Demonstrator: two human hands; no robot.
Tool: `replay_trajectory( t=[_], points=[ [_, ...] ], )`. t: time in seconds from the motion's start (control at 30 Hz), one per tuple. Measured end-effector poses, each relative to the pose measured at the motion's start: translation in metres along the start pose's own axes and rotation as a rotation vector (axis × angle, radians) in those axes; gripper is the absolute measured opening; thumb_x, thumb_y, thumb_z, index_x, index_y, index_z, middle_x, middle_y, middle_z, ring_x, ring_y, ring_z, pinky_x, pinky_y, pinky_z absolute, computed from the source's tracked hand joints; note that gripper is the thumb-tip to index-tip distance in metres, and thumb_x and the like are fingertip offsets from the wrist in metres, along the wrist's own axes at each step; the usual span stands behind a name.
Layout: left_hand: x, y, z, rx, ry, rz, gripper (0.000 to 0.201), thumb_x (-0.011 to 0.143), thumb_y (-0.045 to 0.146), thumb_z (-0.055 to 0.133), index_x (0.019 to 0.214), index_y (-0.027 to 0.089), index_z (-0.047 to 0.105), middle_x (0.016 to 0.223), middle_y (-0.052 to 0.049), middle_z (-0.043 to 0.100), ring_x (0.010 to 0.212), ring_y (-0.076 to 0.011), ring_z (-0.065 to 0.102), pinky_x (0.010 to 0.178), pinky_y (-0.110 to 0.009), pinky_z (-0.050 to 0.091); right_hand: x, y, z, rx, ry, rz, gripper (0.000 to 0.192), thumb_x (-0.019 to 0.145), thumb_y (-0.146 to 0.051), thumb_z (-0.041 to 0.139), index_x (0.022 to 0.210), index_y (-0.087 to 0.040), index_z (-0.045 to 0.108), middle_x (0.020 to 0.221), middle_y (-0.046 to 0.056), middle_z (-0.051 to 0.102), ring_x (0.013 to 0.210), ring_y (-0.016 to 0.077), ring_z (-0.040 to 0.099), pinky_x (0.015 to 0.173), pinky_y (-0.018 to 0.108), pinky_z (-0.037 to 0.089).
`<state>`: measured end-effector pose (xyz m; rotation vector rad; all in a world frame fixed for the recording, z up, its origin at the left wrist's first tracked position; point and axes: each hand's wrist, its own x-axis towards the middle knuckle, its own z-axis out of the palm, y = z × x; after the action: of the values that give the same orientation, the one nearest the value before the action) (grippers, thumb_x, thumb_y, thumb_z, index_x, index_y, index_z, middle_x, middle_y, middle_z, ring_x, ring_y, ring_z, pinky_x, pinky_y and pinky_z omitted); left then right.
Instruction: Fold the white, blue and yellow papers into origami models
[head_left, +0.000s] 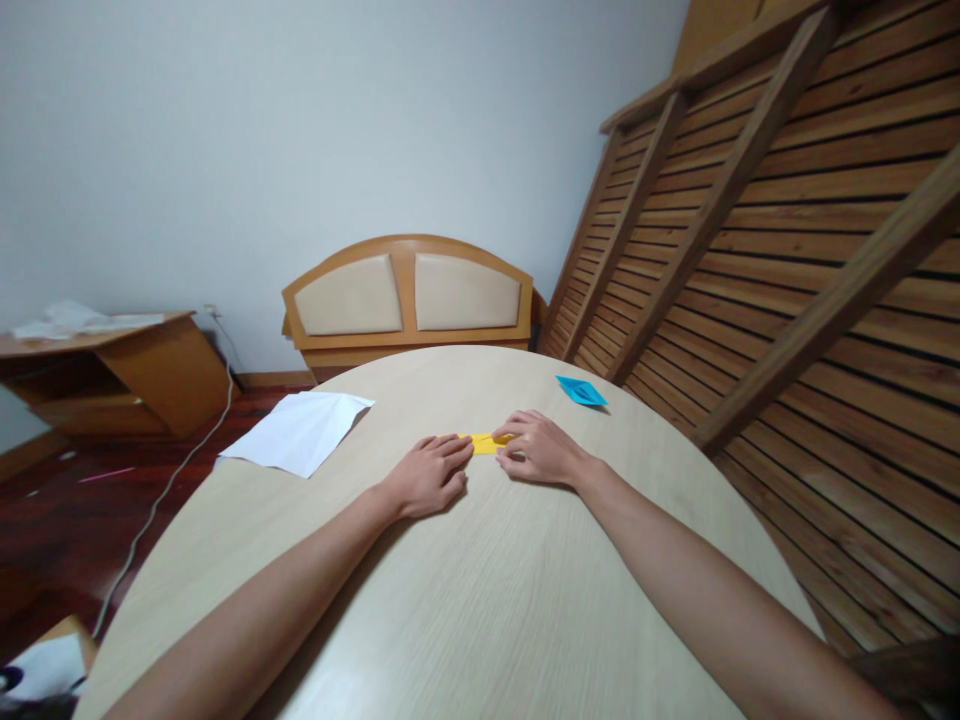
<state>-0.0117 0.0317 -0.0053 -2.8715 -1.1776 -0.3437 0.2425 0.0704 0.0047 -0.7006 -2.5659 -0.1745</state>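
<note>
A small folded piece of yellow paper (485,444) lies on the table between my two hands. My left hand (429,478) rests on its left end, fingers stretched out and lying flat. At the right end, my right hand (541,449) has its fingers bent and closed on the paper's edge; its fingertips partly cover that end. Beyond my right hand sits a folded blue paper (581,391), which neither hand touches.
Both forearms lie over the round pale wooden table (480,600). A creased white sheet (298,432) reaches the table's left edge. Wooden slats (750,240) lean close along the right side. Behind the table stands a padded headboard (409,295); a low cabinet (150,375) is at left.
</note>
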Motion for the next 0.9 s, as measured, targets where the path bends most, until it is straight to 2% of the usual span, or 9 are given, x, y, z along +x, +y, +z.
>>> replay_trajectory(
  t=[0.13, 0.2, 0.23, 0.3, 0.37, 0.5, 0.6, 0.77, 0.9],
  points=[
    [0.000, 0.002, -0.002, 0.010, -0.012, -0.001, 0.050, 0.095, 0.030, 0.043, 0.144, 0.018, 0.045, 0.151, -0.012, 0.045, 0.138, -0.0292, 0.043, 0.112, -0.049, 0.035, 0.002, -0.002, 0.002, -0.023, 0.069, 0.076, 0.020, 0.089, -0.021, 0.059, 0.079, -0.020, 0.076, 0.090, 0.006, 0.076, 0.087, 0.0223, 0.063, 0.082, 0.039, 0.046],
    [0.001, 0.002, -0.002, 0.003, -0.020, 0.004, 0.052, 0.095, 0.030, 0.043, 0.145, 0.018, 0.044, 0.151, -0.012, 0.045, 0.138, -0.0294, 0.042, 0.112, -0.049, 0.034, 0.004, -0.007, 0.004, 0.037, 0.096, 0.112, 0.019, 0.090, -0.023, 0.058, 0.097, -0.019, 0.075, 0.103, 0.008, 0.075, 0.097, 0.0234, 0.063, 0.088, 0.040, 0.046],
    [0.001, 0.002, -0.002, -0.002, -0.027, 0.006, 0.053, 0.095, 0.030, 0.043, 0.146, 0.017, 0.043, 0.152, -0.013, 0.044, 0.139, -0.0295, 0.041, 0.113, -0.049, 0.033, 0.005, -0.011, 0.006, 0.080, 0.087, 0.116, 0.026, 0.090, -0.026, 0.059, 0.110, -0.018, 0.072, 0.115, 0.010, 0.072, 0.106, 0.0243, 0.062, 0.094, 0.041, 0.046],
    [0.001, 0.001, -0.001, -0.018, -0.050, 0.004, 0.054, 0.096, 0.031, 0.042, 0.148, 0.017, 0.040, 0.154, -0.012, 0.040, 0.141, -0.0296, 0.038, 0.115, -0.049, 0.031, 0.006, -0.015, 0.010, 0.169, 0.009, 0.093, 0.046, 0.091, -0.033, 0.059, 0.134, -0.016, 0.059, 0.136, 0.013, 0.061, 0.125, 0.0258, 0.054, 0.105, 0.043, 0.041],
    [0.001, 0.000, 0.000, -0.039, -0.075, -0.011, 0.056, 0.098, 0.033, 0.039, 0.151, 0.018, 0.035, 0.157, -0.011, 0.035, 0.144, -0.0290, 0.033, 0.116, -0.050, 0.027, 0.006, -0.016, 0.014, 0.242, -0.099, 0.069, 0.058, 0.092, -0.040, 0.057, 0.144, -0.015, 0.049, 0.146, 0.014, 0.051, 0.135, 0.0261, 0.047, 0.112, 0.044, 0.036],
    [0.001, -0.003, 0.004, -0.064, -0.086, -0.059, 0.054, 0.101, 0.035, 0.033, 0.152, 0.019, 0.033, 0.158, -0.009, 0.032, 0.147, -0.0261, 0.028, 0.118, -0.049, 0.024, 0.002, -0.011, 0.019, 0.288, -0.188, 0.090, 0.062, 0.093, -0.050, 0.054, 0.145, -0.016, 0.047, 0.149, 0.013, 0.047, 0.138, 0.0265, 0.043, 0.115, 0.044, 0.033],
    [0.002, -0.004, 0.004, -0.027, -0.035, -0.098, 0.048, 0.102, 0.033, 0.030, 0.146, 0.018, 0.043, 0.154, -0.010, 0.041, 0.144, -0.0244, 0.036, 0.116, -0.047, 0.029, 0.002, -0.009, 0.017, 0.241, -0.196, 0.106, 0.061, 0.092, -0.052, 0.054, 0.141, -0.015, 0.053, 0.147, 0.015, 0.050, 0.137, 0.0285, 0.045, 0.115, 0.045, 0.033],
    [0.004, -0.005, 0.003, 0.129, 0.072, -0.214, 0.041, 0.102, 0.028, 0.031, 0.120, 0.015, 0.065, 0.138, -0.013, 0.059, 0.131, -0.0270, 0.051, 0.111, -0.046, 0.039, 0.005, -0.011, 0.012, 0.172, -0.184, 0.106, 0.054, 0.091, -0.050, 0.056, 0.134, -0.017, 0.060, 0.138, 0.014, 0.059, 0.129, 0.0294, 0.053, 0.110, 0.045, 0.038],
    [0.004, -0.006, 0.000, 0.178, 0.174, -0.274, 0.039, 0.101, 0.027, 0.034, 0.113, 0.013, 0.068, 0.133, -0.016, 0.062, 0.126, -0.0286, 0.056, 0.108, -0.046, 0.043, 0.006, -0.012, 0.012, 0.142, -0.184, 0.107, 0.049, 0.092, -0.047, 0.057, 0.131, -0.017, 0.063, 0.135, 0.013, 0.062, 0.125, 0.0290, 0.055, 0.106, 0.046, 0.042]
  ],
)
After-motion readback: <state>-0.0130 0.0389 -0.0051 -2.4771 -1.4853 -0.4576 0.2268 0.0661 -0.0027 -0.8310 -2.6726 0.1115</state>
